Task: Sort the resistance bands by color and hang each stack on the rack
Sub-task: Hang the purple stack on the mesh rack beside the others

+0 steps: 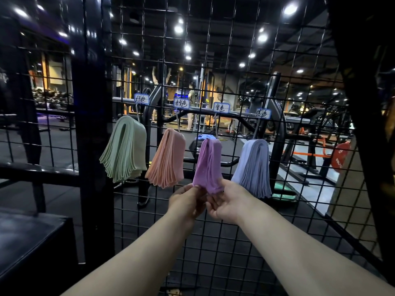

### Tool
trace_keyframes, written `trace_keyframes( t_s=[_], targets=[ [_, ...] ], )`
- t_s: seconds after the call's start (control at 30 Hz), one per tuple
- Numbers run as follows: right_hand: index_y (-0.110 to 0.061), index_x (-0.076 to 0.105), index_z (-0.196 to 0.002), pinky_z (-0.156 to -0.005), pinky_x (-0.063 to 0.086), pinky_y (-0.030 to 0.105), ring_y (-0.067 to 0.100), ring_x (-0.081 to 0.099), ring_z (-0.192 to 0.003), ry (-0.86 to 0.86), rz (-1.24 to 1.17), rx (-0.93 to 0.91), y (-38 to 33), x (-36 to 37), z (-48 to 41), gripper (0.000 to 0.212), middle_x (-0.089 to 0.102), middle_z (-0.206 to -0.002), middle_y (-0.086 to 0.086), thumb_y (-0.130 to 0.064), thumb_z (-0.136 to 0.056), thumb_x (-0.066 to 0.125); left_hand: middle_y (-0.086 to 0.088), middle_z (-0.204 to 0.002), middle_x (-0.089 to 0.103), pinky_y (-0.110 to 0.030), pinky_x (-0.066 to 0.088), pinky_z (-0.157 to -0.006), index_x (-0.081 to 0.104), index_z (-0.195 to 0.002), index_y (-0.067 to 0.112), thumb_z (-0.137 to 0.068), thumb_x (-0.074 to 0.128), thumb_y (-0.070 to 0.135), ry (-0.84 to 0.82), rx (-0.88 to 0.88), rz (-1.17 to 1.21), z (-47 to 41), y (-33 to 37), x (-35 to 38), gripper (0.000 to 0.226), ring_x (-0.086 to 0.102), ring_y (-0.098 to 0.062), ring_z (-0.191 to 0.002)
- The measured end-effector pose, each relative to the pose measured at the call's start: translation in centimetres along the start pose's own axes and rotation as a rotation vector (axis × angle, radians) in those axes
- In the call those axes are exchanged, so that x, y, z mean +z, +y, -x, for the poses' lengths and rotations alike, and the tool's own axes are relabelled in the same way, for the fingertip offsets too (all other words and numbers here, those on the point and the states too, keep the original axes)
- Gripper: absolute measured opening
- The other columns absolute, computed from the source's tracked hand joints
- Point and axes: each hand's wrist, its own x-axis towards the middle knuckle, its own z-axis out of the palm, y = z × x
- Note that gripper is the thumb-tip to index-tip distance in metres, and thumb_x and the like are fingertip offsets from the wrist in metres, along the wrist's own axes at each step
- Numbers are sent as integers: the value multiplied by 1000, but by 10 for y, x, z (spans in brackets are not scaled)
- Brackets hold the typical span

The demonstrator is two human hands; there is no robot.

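Last step by the look of it: purple stack (208,161) hangs on the rack (164,50), green stack (124,150) and pink stack (166,159) to its left, blue stack (253,165) to its right; left hand (186,201) and right hand (224,204) both pinch its lower ends, so next, square them and release without unhooking.

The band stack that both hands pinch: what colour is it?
The band stack is purple; head view.

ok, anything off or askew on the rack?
Nothing misplaced: green stack, pink stack, purple stack and blue stack hang separately, unmixed. Only the purple stack looks bunched, since the left hand and right hand pinch its lower end.
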Motion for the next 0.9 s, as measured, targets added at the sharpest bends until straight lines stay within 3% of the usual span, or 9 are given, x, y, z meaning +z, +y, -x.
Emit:
trace_keyframes(
  t_s=[0.2, 0.33, 0.47, 0.63, 0.7, 0.77, 0.9],
  targets=[
    [-10, 68, -97, -66, 45, 27, 14, 59, -73, 12, -63, -64, 0, -3, 2, 23, 65, -81, 3, -25, -102, 50, -14, -90, 73, -33, 55, -69, 71, -111, -3, -92, 53, 13, -40, -77, 57, 7, 4, 4, 30, 66, -22, -70],
    [-15, 71, -101, -62, 45, 25, 12, 56, -68, 61, -76, -76, 1, -7, 0, 22, 63, -77, 0, -28, -102, 53, -19, -101, 76, -34, 55, -65, 66, -115, -4, -101, 37, 22, -14, -124, 96, 8, 5, 5, 41, 72, -25, -69],
    [-17, 72, -106, -64, 46, 25, 11, 56, -68, 82, -88, -93, 0, -11, 2, 19, 64, -82, 0, -28, -101, 57, -14, -93, 77, -35, 54, -64, 65, -119, 2, -102, 43, 24, -15, -90, 59, 13, 5, 3, 35, 71, -23, -69],
    [-16, 67, -116, -65, 45, 27, 13, 59, -71, 87, -123, -99, -2, -11, 3, 22, 64, -84, 2, -25, -105, 49, -16, -105, 75, -34, 46, -68, 63, -124, 4, -101, 35, 29, -24, -125, 84, 11, 7, 6, 44, 68, -25, -75],
    [-17, 65, -123, -66, 46, 29, 16, 63, -76, 72, -129, -110, -3, -9, 2, 27, 67, -86, 4, -22, -106, 44, -13, -90, 74, -32, 42, -66, 65, -116, 8, -100, 36, 29, -41, -130, 83, 12, 7, 8, 40, 67, -24, -72],
    [-15, 62, -128, -66, 46, 29, 18, 65, -78, 58, -131, -121, -3, -7, 2, 31, 69, -86, 6, -20, -107, 39, -10, -79, 68, -31, 40, -62, 65, -106, 9, -95, 42, 21, -58, -125, 40, 16, 7, 9, 28, 64, -21, -65],
    [-10, 60, -122, -63, 45, 27, 15, 65, -72, 48, -162, -127, -1, -6, 6, 28, 68, -83, 6, -16, -107, 37, -10, -92, 76, -27, 44, -57, 69, -106, 1, -81, 52, 6, -53, -104, -72, 18, 4, 10, 30, 69, -18, -67]
  ],
)
